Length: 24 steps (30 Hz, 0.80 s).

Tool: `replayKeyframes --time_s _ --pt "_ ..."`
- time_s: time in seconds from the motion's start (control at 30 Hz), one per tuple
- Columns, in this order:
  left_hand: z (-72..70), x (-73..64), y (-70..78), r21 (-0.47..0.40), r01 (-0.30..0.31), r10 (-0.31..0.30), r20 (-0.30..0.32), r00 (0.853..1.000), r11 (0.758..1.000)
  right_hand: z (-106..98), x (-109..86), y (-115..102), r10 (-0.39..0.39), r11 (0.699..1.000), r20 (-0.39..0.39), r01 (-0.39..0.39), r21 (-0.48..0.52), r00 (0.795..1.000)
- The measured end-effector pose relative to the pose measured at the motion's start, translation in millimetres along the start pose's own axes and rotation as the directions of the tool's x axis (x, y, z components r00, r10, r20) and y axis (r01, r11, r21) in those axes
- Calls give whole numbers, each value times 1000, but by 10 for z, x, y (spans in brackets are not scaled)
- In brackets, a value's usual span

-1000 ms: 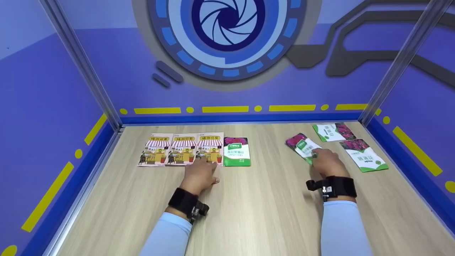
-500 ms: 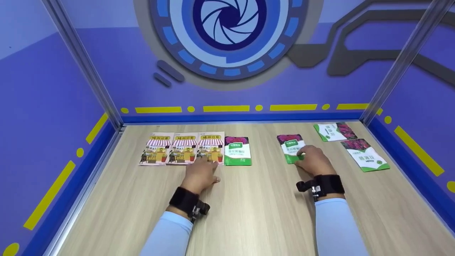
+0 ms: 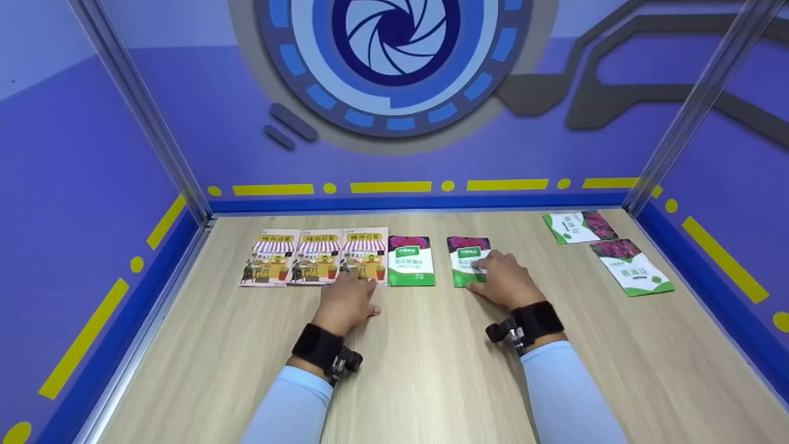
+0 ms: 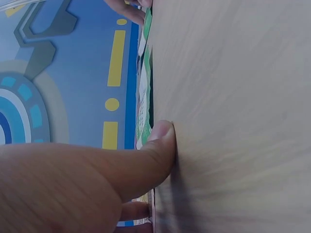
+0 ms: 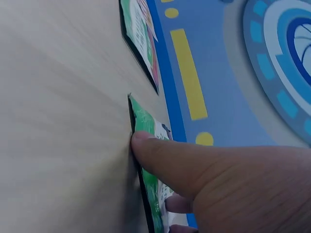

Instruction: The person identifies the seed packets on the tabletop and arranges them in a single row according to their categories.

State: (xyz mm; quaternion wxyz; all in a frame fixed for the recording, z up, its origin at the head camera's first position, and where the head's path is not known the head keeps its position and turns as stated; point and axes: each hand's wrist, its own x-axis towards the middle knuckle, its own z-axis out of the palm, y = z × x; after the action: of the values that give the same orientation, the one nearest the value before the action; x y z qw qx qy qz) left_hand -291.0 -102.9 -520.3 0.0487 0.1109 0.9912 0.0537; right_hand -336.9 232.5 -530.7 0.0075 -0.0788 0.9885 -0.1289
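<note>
Three pink cards printed with a striped-awning shop stand in a row (image 3: 269,259) at the left in the head view. The left hand (image 3: 345,300) rests its fingers on the lower edge of the rightmost pink card (image 3: 365,243), its thumb (image 4: 163,136) on the tabletop. Beside that card lies a green-and-white flower seed packet (image 3: 411,262). A matching seed packet (image 3: 466,246) lies to its right with a gap between them. The right hand (image 3: 508,280) holds this one, thumb (image 5: 146,145) at its lower edge and fingers over its face, partly covering its right side.
Two more flower packets with green corners lie at the far right: one sideways (image 3: 573,228) near the back wall, the other tilted (image 3: 635,271) just in front. Purple-blue panels (image 3: 308,166) wall in the wooden table (image 3: 425,370) at the back and both sides.
The right hand has slid the seed packet left across the table, turning it from slanted to nearly straight. The left hand and the pink cards have stayed in place.
</note>
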Motion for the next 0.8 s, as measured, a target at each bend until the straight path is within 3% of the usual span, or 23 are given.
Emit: replayKeyframes --time_s 0.33,0.8 --pt "-5 2 -3 4 -4 4 7 1000 1000 69 -5 -146 -25 998 3 26 -63 1000" --pt "-3 -5 -6 20 -22 23 -10 1000 1000 106 12 -207 -89 995 -41 87 -52 995"
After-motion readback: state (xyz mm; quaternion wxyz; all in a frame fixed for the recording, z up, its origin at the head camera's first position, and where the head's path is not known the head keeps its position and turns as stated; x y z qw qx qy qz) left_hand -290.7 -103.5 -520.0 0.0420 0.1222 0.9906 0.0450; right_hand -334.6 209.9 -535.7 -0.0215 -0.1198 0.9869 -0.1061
